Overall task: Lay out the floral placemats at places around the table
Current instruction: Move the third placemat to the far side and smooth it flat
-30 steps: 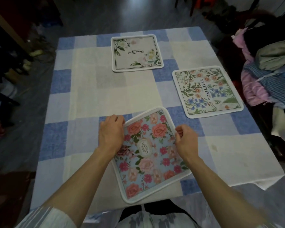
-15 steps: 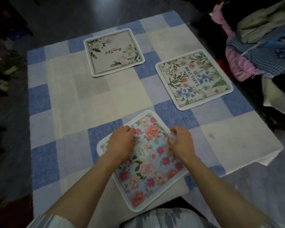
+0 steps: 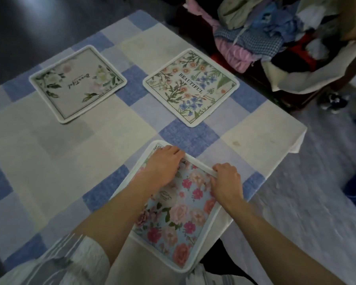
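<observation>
- The rose placemat (image 3: 179, 221), light blue with pink and peach blooms and a white border, lies on the near edge of the table, its near corner hanging just over the edge towards the person.
- The left hand (image 3: 162, 169) rests palm down on the mat's far left part, fingers curled over the far border; whether it pinches the border or only presses on it cannot be told.
- The right hand (image 3: 227, 183) sits just to the right, fingers curled closed around the white border on the mat's far right edge.
- The "BEAUTIFUL" placemat (image 3: 191, 87), cream with orange and blue wildflowers, lies flat farther off, towards the table's right side, well apart from the rose mat.
- The pale placemat (image 3: 77, 83), with white flowers, green leaves and script lettering, lies flat at the far left, near the "BEAUTIFUL" mat but not touching it.
- All three rest on a tablecloth (image 3: 60, 140) of blue, cream and grey checks.
- A heap of clothes (image 3: 275, 33) sits beyond the table's far right.
</observation>
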A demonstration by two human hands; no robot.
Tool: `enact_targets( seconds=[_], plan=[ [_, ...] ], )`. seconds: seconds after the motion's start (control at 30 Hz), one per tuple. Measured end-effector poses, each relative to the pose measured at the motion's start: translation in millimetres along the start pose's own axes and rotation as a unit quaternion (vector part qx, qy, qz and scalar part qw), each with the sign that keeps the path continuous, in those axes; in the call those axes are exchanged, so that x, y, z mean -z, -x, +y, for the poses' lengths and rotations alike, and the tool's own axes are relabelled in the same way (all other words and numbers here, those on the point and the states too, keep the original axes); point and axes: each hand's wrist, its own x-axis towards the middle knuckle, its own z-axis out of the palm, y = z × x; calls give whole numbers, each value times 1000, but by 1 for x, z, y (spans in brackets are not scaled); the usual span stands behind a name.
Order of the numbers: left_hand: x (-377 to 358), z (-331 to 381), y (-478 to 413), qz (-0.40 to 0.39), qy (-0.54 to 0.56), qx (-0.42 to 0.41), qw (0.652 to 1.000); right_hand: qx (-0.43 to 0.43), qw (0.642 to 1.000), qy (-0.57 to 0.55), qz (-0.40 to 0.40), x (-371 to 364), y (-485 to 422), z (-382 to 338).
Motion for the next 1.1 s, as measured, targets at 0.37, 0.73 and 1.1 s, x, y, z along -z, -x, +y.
enact_targets(
  seconds=[0.37,0.73,1.1],
  plan=[
    [-6,-20,-34,29,-47,-59,997,-31,999,-10,-9,0,-12,-2],
    [-1,-50,14,150,-3,-19,988,40,999,24,-14,-3,-32,-39],
    [8,-86,105,177,10,303,936,301,952,40,-38,-15,-82,-149]
  ],
)
